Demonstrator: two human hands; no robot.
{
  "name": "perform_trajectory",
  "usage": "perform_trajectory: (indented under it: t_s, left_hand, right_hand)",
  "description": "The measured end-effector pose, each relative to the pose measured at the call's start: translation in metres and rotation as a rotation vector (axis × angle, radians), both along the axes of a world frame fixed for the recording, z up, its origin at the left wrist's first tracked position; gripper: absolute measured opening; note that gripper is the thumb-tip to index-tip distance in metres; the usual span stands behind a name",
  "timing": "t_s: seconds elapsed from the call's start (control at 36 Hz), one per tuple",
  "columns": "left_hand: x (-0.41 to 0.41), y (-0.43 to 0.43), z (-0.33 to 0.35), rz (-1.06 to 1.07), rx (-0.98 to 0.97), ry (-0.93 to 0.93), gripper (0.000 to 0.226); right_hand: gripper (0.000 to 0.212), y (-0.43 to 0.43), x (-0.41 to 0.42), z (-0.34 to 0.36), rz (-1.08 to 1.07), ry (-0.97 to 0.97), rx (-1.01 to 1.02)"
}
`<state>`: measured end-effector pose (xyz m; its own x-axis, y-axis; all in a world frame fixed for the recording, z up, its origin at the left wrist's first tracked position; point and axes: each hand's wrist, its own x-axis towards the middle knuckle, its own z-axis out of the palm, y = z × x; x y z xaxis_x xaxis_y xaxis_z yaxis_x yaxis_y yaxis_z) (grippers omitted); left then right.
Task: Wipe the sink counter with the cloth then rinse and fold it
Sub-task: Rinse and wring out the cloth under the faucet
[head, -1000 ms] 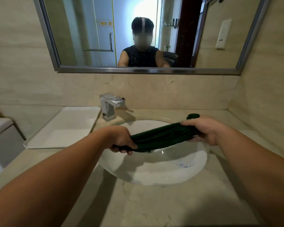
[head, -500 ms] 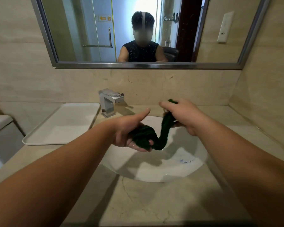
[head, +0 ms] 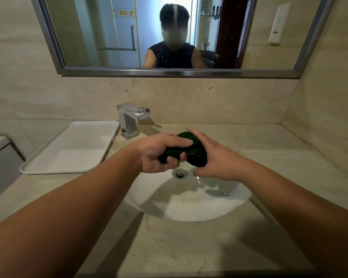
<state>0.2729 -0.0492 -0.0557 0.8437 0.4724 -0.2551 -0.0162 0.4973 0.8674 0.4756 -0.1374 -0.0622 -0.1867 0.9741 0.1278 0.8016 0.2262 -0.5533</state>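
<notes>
While the left hand [head: 159,155] clenches its fingers round the wadded dark green cloth [head: 199,157] above the white oval sink basin [head: 189,205], the right hand [head: 215,159] cups the wad's other side.

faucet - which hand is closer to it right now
Left. The left hand is just in front and to the right of the faucet; the right hand is farther right, on the other side of the cloth both hold.
</notes>
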Motion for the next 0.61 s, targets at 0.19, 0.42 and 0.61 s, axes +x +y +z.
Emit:
perform_trajectory:
  t_s: [0.19,0.42,0.61]
  left_hand:
    - [0.008,-0.01,0.015,-0.197,0.887,0.648,0.034]
    - [0.024,-0.023,-0.025,0.046,2.001,0.859,0.044]
    - [0.031,-0.012,-0.026,0.204,1.589,0.887,0.023]
  right_hand:
    - [0.022,0.007,0.014,-0.003,-0.042,0.064,-0.355]
    - [0.03,0.014,0.02,0.004,-0.223,0.59,-0.856]
    - [0.055,0.006,0.018,0.029,-0.239,1.083,-0.81]
